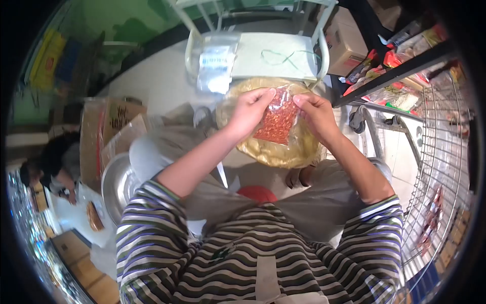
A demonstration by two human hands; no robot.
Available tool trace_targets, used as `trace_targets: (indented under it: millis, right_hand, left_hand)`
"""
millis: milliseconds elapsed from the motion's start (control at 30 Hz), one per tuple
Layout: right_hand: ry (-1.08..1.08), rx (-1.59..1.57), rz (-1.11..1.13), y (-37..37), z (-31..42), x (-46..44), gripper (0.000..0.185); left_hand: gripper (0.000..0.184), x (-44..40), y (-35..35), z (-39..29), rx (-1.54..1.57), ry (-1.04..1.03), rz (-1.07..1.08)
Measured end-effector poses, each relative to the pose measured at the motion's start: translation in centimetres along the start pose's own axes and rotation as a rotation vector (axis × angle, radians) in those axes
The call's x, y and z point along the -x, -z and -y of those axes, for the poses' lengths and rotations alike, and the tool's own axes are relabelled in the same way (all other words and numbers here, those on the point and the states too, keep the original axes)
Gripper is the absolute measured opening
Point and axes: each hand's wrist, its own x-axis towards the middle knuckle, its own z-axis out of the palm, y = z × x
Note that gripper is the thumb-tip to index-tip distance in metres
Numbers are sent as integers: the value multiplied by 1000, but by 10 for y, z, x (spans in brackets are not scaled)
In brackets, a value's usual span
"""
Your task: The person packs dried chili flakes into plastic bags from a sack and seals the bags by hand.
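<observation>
Between my hands hangs a clear plastic bag [277, 119] filled with small red pieces, perhaps dried chili flakes. My left hand [251, 110] pinches its upper left corner, thumb against fingers. At the upper right edge, my right hand [317, 111] grips the bag in the same way. Directly beneath is a round container lined with yellowish plastic [301, 157], its inside partly hidden by the bag and my hands. Whether the bag's top is sealed cannot be made out.
A pale green chair [248, 50] in front holds clear plastic bags [215, 68] and a green string [288, 58]. At left are a metal bowl [119, 185], cardboard [119, 116] and another person [63, 167]. A wire cart [435, 152] stands at right, near packed goods [405, 93].
</observation>
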Motion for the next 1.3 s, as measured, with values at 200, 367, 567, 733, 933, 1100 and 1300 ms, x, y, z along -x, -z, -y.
trace_targets:
  millis: [200,367,567,733,933,1100,1300]
  right_hand:
    - [-226,104,0,37,-42,5,13]
    - [-335,-40,8,37,-74,-5,16]
    - [-339,-31,-29,50,-117,-20,20]
    - [-288,-45,-94,52,-124,-13,18]
    - [-330,69,-139,54,-128,-20,18]
    - [-437,14,-122,57,-139,-27,19]
    - [-453,70,-168,64,-151,-31,21]
  left_hand:
    - [21,27,-32,103,230,-23,-355]
    - [18,24,-37,155,351,3,-477]
    - [20,21,-26,169,240,13,-505]
    - [20,16,-26,180,220,125,-501]
    - [24,10,-26,190,228,170,-496]
    - [20,5,-23,210,440,249,-603]
    - [18,-1,-24,231,554,296,-631]
